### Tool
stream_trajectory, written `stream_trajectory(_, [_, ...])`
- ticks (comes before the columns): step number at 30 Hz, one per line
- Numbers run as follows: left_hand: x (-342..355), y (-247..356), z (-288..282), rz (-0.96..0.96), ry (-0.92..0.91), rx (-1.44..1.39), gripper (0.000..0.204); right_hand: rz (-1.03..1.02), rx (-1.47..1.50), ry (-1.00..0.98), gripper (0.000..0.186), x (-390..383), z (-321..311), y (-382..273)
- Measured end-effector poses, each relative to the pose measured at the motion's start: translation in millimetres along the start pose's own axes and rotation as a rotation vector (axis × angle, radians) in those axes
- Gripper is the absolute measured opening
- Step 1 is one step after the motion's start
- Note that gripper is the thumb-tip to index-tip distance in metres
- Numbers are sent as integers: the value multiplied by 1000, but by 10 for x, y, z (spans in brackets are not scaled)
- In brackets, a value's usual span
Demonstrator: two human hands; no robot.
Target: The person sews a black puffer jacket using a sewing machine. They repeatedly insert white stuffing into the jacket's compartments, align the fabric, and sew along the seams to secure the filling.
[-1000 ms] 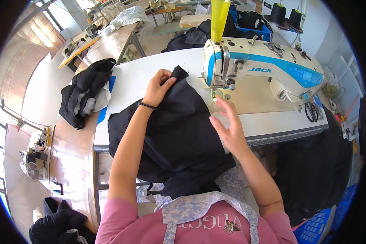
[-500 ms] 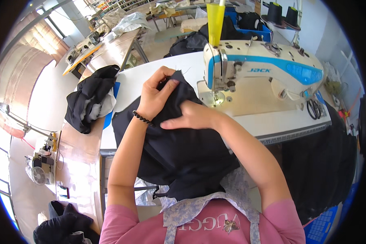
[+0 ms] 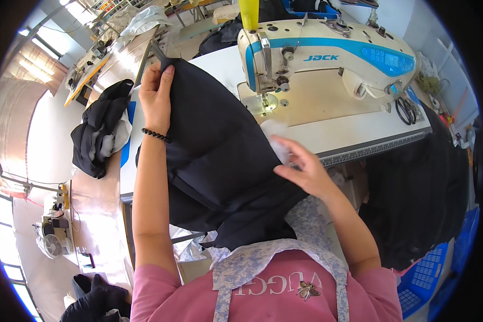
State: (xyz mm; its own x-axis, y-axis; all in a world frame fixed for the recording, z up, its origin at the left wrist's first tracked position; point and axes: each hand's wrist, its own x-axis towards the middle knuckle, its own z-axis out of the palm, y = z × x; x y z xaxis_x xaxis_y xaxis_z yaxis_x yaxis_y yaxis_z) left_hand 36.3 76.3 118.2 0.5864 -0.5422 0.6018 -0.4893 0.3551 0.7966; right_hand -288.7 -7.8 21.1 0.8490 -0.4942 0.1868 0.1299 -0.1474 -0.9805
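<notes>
A large black cloth piece [image 3: 214, 134] hangs over the table's front edge and my lap, its upper end raised. My left hand [image 3: 156, 94] is closed on the cloth's upper left corner, thumb against fingers. At the cloth's right edge is my right hand [image 3: 310, 169], thumb and forefinger apart. Its fingertips are beside a white, soft-looking bit of material [image 3: 276, 142], blurred and partly behind the black cloth. Beyond that hand stands a white and blue sewing machine [image 3: 327, 59], its lit needle area [image 3: 265, 102] a short way off.
A ruler strip [image 3: 359, 150] runs along the white table's front edge. Scissors [image 3: 406, 111] lie by the machine's right end. A black and white garment bundle [image 3: 102, 129] rests at the left. More black cloth [image 3: 413, 193] hangs at the right, above a blue basket [image 3: 424, 279].
My left hand has moved left and up, drawing the black cloth out wide. My right hand has left the cloth's middle for its right edge, where white material now shows. The view has shifted.
</notes>
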Motion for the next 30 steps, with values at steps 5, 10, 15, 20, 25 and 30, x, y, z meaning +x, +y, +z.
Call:
stream_trajectory(5, [-9,105,119,69,0,-4,14,114,48,-431,77,559,308,109])
stream_trajectory(10, [125,30,147,107,2,6,14,234,127,-536,85,821,408,78])
stream_trajectory(15, [188,-149,-79,13,51,12,15,-131,-137,72,35,220,68,-166])
stream_trajectory(20, [269,-139,-146,52,139,127,10,36,-68,166,33,-252,-323,115])
stream_trajectory(25, [318,-76,-258,82,114,20,11,159,-408,152,32,-434,-142,92])
stream_trajectory(30, [347,18,-290,80,108,26,12,214,-561,15,31,-423,-12,184])
